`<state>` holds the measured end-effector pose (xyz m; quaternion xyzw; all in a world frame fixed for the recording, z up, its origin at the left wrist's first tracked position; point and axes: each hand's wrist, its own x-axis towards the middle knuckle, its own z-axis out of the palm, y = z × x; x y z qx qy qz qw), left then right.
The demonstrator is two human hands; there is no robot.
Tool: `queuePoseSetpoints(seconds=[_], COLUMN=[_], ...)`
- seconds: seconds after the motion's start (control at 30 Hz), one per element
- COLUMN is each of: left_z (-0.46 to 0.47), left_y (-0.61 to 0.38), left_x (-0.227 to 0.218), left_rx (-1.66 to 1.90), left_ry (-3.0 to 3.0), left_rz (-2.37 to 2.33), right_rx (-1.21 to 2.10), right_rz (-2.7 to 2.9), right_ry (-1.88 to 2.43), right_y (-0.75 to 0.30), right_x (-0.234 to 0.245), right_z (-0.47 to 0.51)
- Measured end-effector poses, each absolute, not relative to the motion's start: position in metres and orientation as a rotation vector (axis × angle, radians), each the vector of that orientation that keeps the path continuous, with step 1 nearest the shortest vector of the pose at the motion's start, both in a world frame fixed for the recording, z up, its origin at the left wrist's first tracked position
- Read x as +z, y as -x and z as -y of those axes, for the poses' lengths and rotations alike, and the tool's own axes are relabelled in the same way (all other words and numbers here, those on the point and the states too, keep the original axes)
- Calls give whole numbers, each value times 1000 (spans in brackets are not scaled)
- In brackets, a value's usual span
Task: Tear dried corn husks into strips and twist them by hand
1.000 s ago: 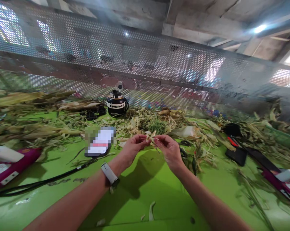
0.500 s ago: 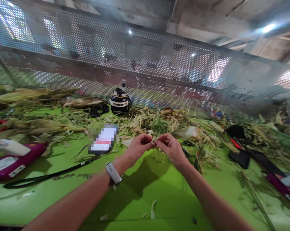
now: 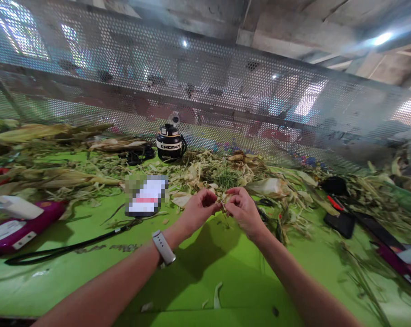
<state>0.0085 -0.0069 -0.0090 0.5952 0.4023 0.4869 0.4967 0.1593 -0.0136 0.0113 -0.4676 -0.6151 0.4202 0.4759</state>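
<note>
My left hand [image 3: 201, 210] and my right hand [image 3: 242, 211] meet over the green table [image 3: 212, 268]. Between their pinched fingertips is a small pale bundle of husk strips [image 3: 223, 202], mostly covered by the fingers; its exact shape cannot be made out. My left wrist carries a watch with a light band [image 3: 163, 247]. Just beyond the hands lies a heap of shredded husk [image 3: 205, 171] with a tuft of thin green strands [image 3: 227, 178]. A wider pale corn husk [image 3: 267, 186] rests to the right of it.
A black bottle [image 3: 170, 144] marked ENERGY stands before a perforated metal screen [image 3: 219, 100]. Left are a phone [image 3: 146, 202] with its screen blurred, a black strap [image 3: 69, 249] and a purple device [image 3: 38, 225]. Dark flat objects [image 3: 340, 222] and more dried husks [image 3: 372, 195] lie right.
My fingertips have moved slightly apart around the husk strips, and my right hand has shifted a little. The things on the table have stayed in place.
</note>
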Motion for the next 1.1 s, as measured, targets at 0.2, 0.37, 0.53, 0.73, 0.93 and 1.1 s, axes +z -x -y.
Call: queuePoseSetpoints(seconds=[0.2,0.37,0.53,0.73,0.93,1.1], left_z=[13,11,6,4,5,9], left_y=[-10,-7,-3,-3,-2,-1], left_x=[-5,-3,-2,-5,-5,-3], left_rx=[1237,1281,1304,1266,1233,1187], left_ry=[-1811,-1934,-1769,-1794,-1924,-2009], left_rz=[-1054,-1043,-980,-939,-972,-1031], right_rx=[971,1026,953,684,686,819], right_rz=[1512,1467,1559,1701,1659,1545], right_ry=[1141,1082,1039,1066,1130,1145], right_y=[-158,-160,-164,-165,-159,-158], right_x=[6,12,12,7,12,12], right_z=[12,13,11,12,20,18])
